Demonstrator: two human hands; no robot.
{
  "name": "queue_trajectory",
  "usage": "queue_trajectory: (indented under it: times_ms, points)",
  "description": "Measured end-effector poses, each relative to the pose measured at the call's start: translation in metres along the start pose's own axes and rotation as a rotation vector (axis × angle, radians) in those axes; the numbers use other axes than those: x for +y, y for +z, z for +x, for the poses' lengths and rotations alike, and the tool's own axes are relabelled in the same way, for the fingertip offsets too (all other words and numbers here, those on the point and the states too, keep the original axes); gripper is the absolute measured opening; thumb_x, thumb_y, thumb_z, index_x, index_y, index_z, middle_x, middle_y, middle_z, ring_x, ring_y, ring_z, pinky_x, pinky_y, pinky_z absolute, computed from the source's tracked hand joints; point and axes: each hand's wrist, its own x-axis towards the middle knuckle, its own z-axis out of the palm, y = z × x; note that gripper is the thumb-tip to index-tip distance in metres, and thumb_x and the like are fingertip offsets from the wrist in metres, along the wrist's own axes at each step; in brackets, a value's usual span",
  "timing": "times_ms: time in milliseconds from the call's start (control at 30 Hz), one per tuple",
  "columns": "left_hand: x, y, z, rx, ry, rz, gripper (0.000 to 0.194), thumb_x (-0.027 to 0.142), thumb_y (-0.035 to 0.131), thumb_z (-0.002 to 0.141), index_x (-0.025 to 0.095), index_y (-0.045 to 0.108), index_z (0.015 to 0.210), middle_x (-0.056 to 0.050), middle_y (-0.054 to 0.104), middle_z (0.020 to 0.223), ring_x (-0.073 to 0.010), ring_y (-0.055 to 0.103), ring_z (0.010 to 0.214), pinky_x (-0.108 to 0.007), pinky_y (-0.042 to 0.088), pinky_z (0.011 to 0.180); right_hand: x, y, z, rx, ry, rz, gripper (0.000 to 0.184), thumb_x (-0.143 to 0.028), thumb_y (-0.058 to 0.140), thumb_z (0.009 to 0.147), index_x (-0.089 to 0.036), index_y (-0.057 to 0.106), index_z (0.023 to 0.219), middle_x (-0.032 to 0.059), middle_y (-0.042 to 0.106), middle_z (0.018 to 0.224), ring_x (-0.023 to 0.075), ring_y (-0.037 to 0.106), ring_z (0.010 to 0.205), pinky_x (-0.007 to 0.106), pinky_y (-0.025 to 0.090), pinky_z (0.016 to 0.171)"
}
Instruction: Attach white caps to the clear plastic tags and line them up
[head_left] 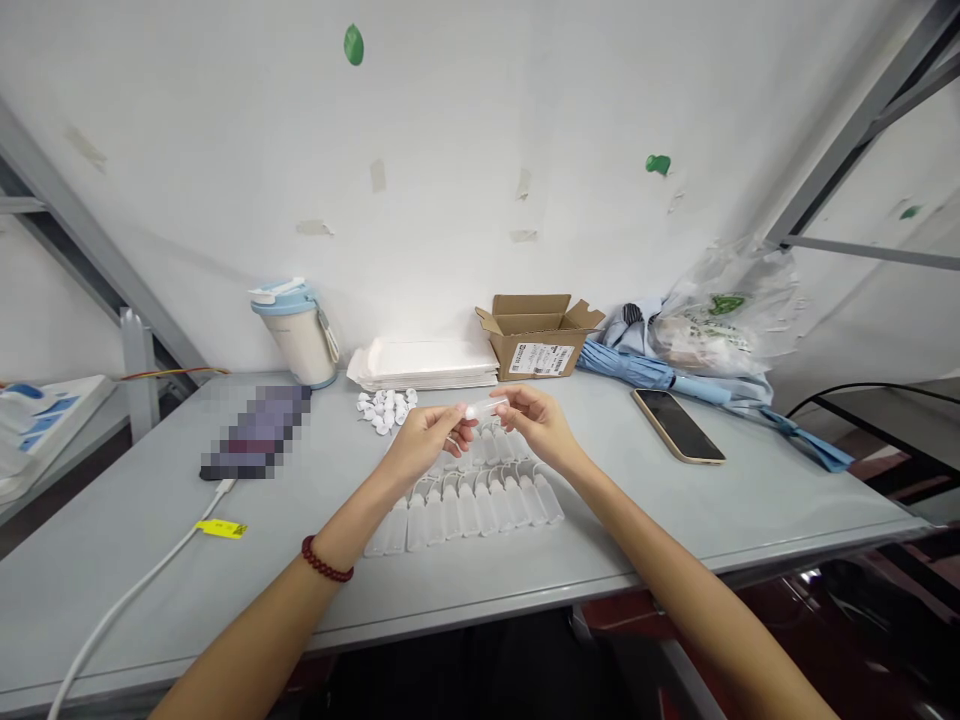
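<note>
A small translucent plastic bottle point(489, 406) is held level above the table between my two hands. My left hand point(426, 437) pinches its white capped end with thumb and fingers. Around the other end close the fingertips of my right hand point(543, 428). Below my hands, several similar translucent bottles point(480, 508) lie side by side in two rows, with thin loops near their tops. The back row is partly hidden by my hands. Just behind my left hand sits a loose pile of small white caps point(386, 407).
Along the wall stand a lidded cup point(294, 340), a stack of white padded envelopes point(431, 362) and an open cardboard box point(536, 345). A phone point(679, 425), a blue umbrella point(637, 368) and a plastic bag point(720, 325) are right. A pixelated device point(259, 435) with a white cable point(161, 565) lies left.
</note>
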Motion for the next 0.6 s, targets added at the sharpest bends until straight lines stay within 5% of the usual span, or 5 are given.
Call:
queue_trajectory:
  times_ms: [367,600]
  points:
    - [0.0019,-0.0045,-0.0017,-0.070,0.027,0.028,0.035,0.044,0.061,0.076,0.012,0.063,0.062,-0.003,0.059,0.060,-0.0116,0.053,0.055,-0.028,0.047,0.062,0.0013,-0.0004,-0.0037,-0.012,-0.011,-0.060,0.021,-0.033,0.062,0.076,-0.016,0.063,0.088,0.0000,0.060,0.067,0.0123,0.054,0.063,0.026,0.044,0.061]
    - [0.0055,-0.0028,-0.0059,0.001,0.171,0.300,0.025,0.038,0.059,0.075,0.014,0.066,0.077,-0.001,0.061,0.065,-0.0153,0.057,0.066,-0.027,0.047,0.064,-0.0008,0.0031,-0.0043,0.037,0.003,-0.036,0.023,-0.037,0.063,0.074,-0.015,0.061,0.080,-0.0032,0.053,0.057,0.0099,0.051,0.052,0.024,0.045,0.053]
